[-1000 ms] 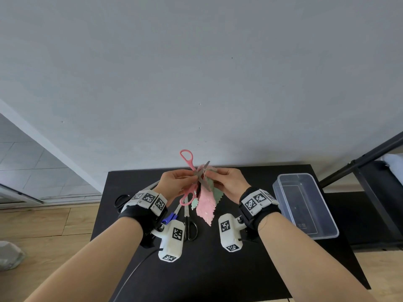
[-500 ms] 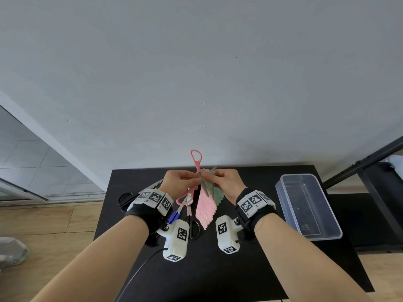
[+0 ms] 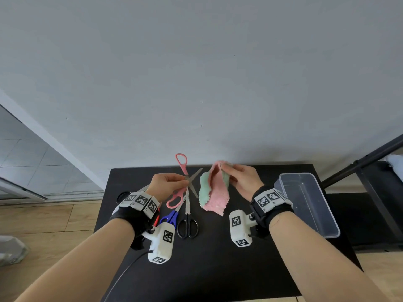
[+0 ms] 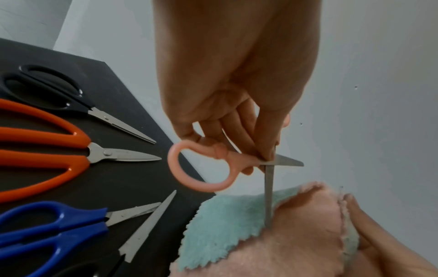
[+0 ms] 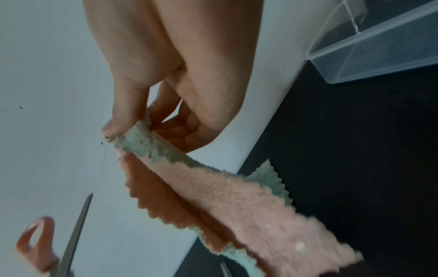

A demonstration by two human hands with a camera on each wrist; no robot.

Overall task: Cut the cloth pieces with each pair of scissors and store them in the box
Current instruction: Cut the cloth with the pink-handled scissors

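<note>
My left hand [image 3: 169,182] pinches the pink scissors [image 3: 184,171] at the pivot, blades spread wide apart above the black table [image 3: 218,258]; the left wrist view shows the same pink scissors [image 4: 213,168] in my fingers [image 4: 265,146]. My right hand [image 3: 242,177] pinches the top edge of a pink cloth [image 3: 217,192] and a mint green cloth [image 3: 204,190] held together, hanging to the right of the blades. The pink cloth [image 5: 237,202] and green cloth [image 5: 151,146] also show in the right wrist view. A clear plastic box [image 3: 309,205] stands empty at the right.
Blue scissors [image 3: 170,216] and black scissors [image 3: 187,223] lie on the table under my hands. Orange scissors [image 4: 47,150] and another black pair [image 4: 47,88] lie further left. A black frame [image 3: 359,166] stands to the right of the table; a grey wall rises behind.
My hands have drawn apart: the right hand pulled both cloths to the right, away from the scissors. The pink scissors stay in my left hand with blades spread.
</note>
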